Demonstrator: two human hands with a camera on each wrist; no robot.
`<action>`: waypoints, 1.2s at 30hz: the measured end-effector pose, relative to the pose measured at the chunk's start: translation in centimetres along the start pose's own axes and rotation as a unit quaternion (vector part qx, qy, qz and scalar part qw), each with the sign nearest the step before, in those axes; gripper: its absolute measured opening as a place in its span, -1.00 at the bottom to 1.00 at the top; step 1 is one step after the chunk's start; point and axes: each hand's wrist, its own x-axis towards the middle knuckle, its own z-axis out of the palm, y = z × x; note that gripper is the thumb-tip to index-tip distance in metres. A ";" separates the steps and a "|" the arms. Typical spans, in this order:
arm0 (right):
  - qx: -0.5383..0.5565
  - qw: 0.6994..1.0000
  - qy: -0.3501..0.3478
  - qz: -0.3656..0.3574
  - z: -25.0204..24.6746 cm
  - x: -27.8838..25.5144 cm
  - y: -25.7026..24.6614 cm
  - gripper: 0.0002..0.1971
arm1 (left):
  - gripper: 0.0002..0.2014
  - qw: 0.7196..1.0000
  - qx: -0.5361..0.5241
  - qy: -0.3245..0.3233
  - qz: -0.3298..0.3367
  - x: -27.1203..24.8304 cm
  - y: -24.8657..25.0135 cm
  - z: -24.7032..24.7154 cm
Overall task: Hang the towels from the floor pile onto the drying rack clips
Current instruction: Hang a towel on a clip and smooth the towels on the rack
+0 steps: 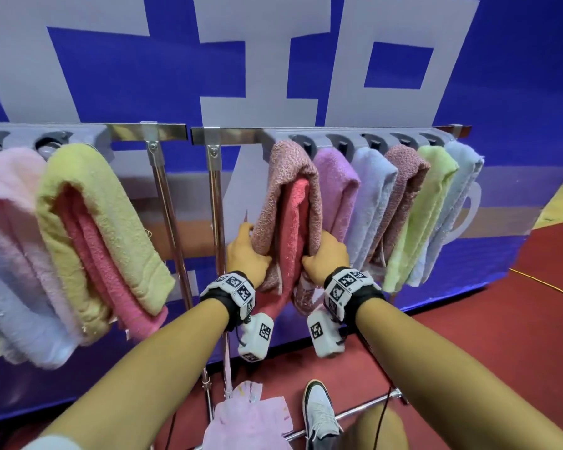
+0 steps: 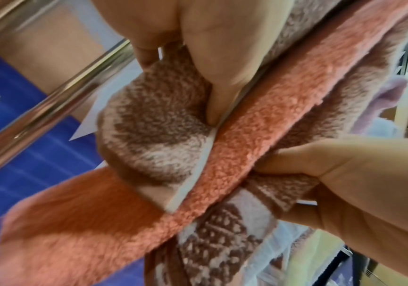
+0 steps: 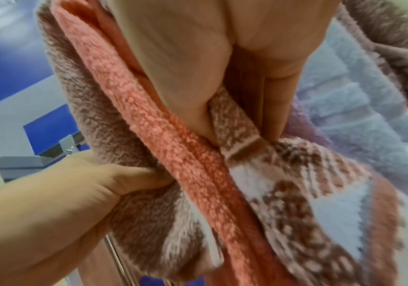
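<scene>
Head view, centre frame: brown patterned towel (image 1: 286, 190) with coral towel (image 1: 293, 228) folded inside, hung from the drying rack (image 1: 241, 133). My left hand (image 1: 246, 254) pinches its left fold; my right hand (image 1: 325, 254) grips the right fold. Pink towel (image 1: 247, 420) lies on the floor, bottom centre.

Bright, even light; head view bends at its edges, both wrist views are motion-blurred and soft.

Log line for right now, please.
stage: hanging | left hand: grips brown patterned towel | right hand: grips same towel | coral towel: inside fold | rack: towel draped
</scene>
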 end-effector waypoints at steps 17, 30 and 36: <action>0.022 0.988 -0.145 -0.046 4.1 -1.5 3.5 -0.35 | -0.81 0.959 0.176 -0.222 0.019 -2.5 -4.3 0.4; 0.120 0.992 -0.011 -0.050 -0.8 -3.5 2.6 -0.46 | -0.44 0.950 0.183 -0.252 -0.033 -2.4 -1.4 -5.0; 0.142 0.973 0.091 -0.157 -4.5 -5.3 -0.7 -0.59 | -0.35 0.948 0.228 -0.222 0.026 -3.4 0.8 -9.3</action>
